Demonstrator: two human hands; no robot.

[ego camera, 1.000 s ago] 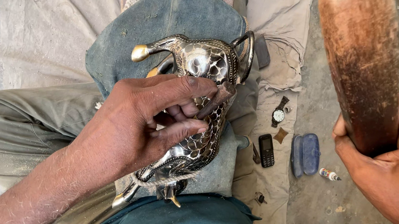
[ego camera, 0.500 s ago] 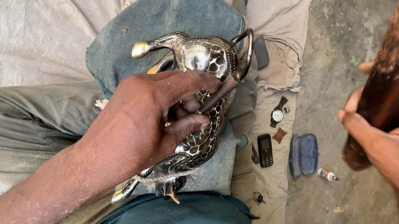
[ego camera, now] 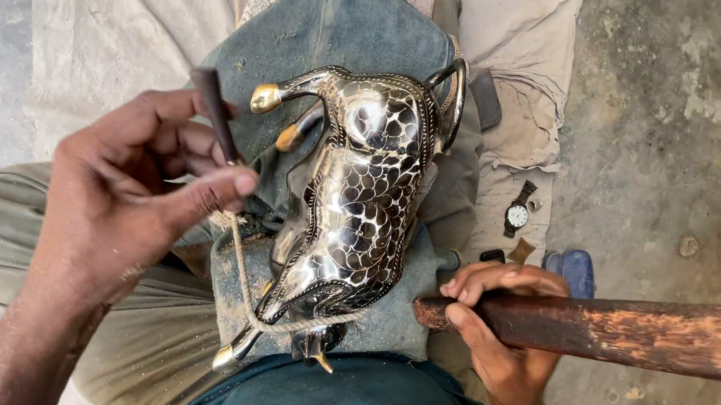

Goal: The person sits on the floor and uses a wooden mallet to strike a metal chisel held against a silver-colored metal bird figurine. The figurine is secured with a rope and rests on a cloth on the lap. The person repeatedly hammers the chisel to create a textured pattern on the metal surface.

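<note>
Silver scale-patterned animal figure (ego camera: 351, 201) on blue-grey cloth (ego camera: 349, 35); reddish-brown club (ego camera: 651, 331).

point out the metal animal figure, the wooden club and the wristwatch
metal animal figure (ego camera: 358, 202), head view, on its patterned body
wooden club (ego camera: 651, 331), head view, on the middle of its shaft
wristwatch (ego camera: 516, 216), head view, on its round dial

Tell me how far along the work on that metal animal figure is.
Done, by the look of it: the metal animal figure already carries scale-like patterning over its body and lies roped onto the blue cloth across the lap. In hand: the left hand pinches a dark punch beside it, clear of the metal; the right hand grips a wooden mallet lying sideways. How much is left cannot be told.
</note>
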